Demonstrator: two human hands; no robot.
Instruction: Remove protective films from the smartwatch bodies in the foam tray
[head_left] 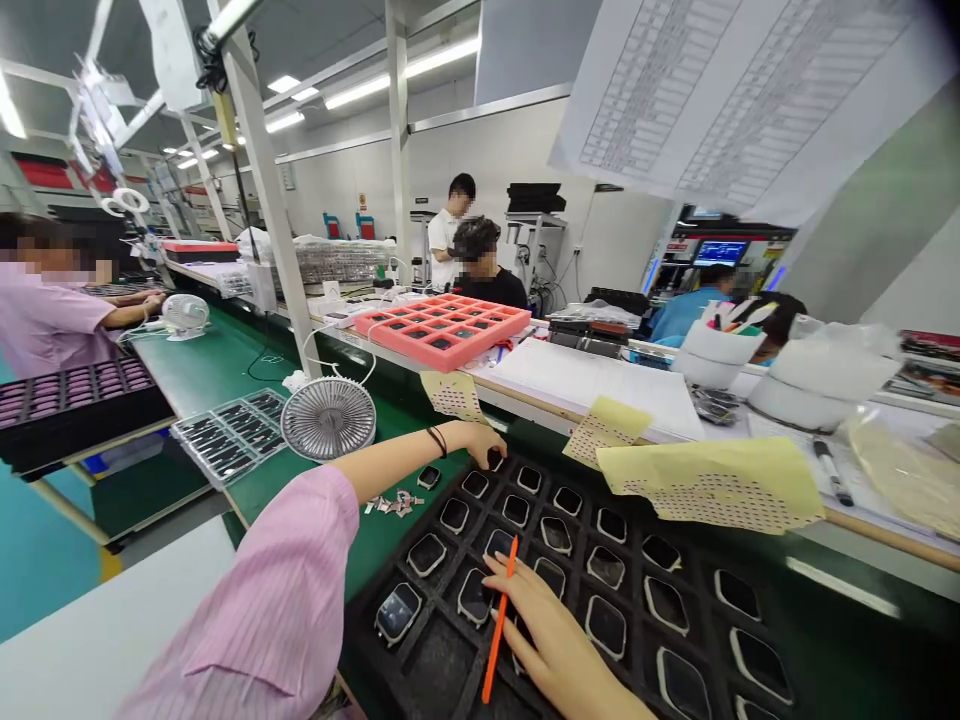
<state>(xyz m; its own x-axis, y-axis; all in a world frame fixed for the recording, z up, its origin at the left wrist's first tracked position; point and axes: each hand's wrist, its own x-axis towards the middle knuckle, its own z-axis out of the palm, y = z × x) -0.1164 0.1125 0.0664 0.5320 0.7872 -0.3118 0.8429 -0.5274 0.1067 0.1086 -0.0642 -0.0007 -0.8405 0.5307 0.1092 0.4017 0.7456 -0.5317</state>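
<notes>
A black foam tray (442,655) holds several square smartwatch cases in its pockets, such as a watch case (606,625) near the middle. My left hand (480,440) reaches to the tray's far left corner, its fingers closed around a dark watch case (495,459) there. My right hand (551,625) lies over the near part of the tray with an orange stick (498,640) held slantwise between its fingers; it partly covers the watch cases below. A single watch case (429,477) sits on the green mat left of the tray, beside small silvery pieces (395,503).
A round fan (328,418) and a clear tray of dark parts (232,435) stand to the left. Yellow dotted sheets (712,485) hang from the shelf edge. A pink foam tray (442,330) rests on the shelf. Co-workers sit at left and behind the shelf.
</notes>
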